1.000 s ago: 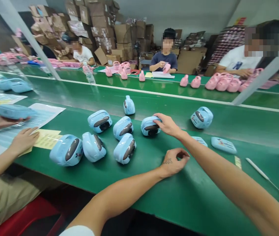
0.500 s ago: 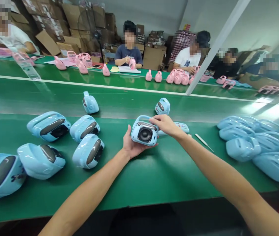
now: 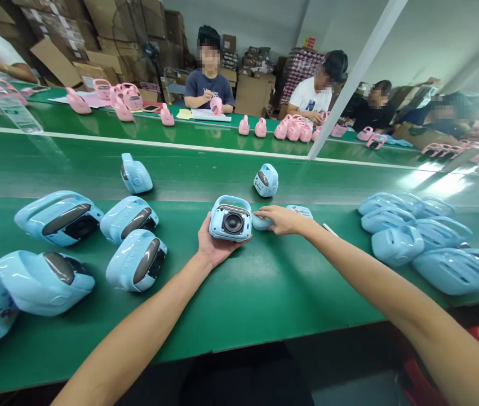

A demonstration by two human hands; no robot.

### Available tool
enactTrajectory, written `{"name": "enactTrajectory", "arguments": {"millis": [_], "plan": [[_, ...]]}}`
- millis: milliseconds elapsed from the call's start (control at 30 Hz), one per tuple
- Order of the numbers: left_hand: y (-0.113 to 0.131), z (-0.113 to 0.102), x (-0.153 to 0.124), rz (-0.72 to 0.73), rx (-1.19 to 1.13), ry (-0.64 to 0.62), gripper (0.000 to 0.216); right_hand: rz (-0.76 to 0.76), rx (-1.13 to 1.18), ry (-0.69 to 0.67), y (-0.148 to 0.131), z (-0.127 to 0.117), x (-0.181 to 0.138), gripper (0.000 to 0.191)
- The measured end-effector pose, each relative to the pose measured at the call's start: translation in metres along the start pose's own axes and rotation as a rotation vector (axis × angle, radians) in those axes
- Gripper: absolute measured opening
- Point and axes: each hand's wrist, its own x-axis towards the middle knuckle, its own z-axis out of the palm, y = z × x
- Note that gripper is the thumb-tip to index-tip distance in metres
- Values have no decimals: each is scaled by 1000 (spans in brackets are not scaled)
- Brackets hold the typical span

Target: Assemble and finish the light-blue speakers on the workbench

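My left hand [image 3: 211, 248] cups a light blue speaker shell [image 3: 230, 219] from below and behind, its round black speaker cone facing me and its handle on top. My right hand [image 3: 280, 219] lies just right of it on the green table [image 3: 265, 287], fingers closed over a flat light blue cover piece [image 3: 261, 221]. A second flat blue piece [image 3: 301, 211] with a small printed picture lies right behind that hand.
Several blue speaker shells [image 3: 132, 259] lie to the left, and a heap of blue back covers [image 3: 425, 239] lies at the right. Two blue shells [image 3: 265, 180] stand on the conveyor belt. A thin white stick [image 3: 330, 229] rests near my right wrist. Other people handle pink shells [image 3: 294, 129] across the belt.
My right hand let go of the speaker shell and dropped to the flat blue piece on the table. My left hand now holds the shell alone. My view swung right.
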Motion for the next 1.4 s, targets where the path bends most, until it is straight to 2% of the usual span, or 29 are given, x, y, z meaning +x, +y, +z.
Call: {"name": "enactTrajectory", "arguments": {"millis": [233,367,500,700,1000,1233,1400], "plan": [[-1,-2,1,45,-1,10,64,54,-65,61,1,-6,7,79],[1,1,2,110,-34,15,62,90,-36,129,-7,2,3,73],[1,2,1,126,-61,0,69,154,39,179,-16,14,1,68],[0,2,2,161,-76,41,66,247,155,244,-24,23,-2,63],[5,4,1,110,-80,58,59,277,422,416,-21,41,-2,63],[7,1,-5,-24,-24,-104,54,196,674,529,-28,61,0,62],[4,1,-6,-31,-27,-37,50,175,893,573,-28,68,-1,58]]}}
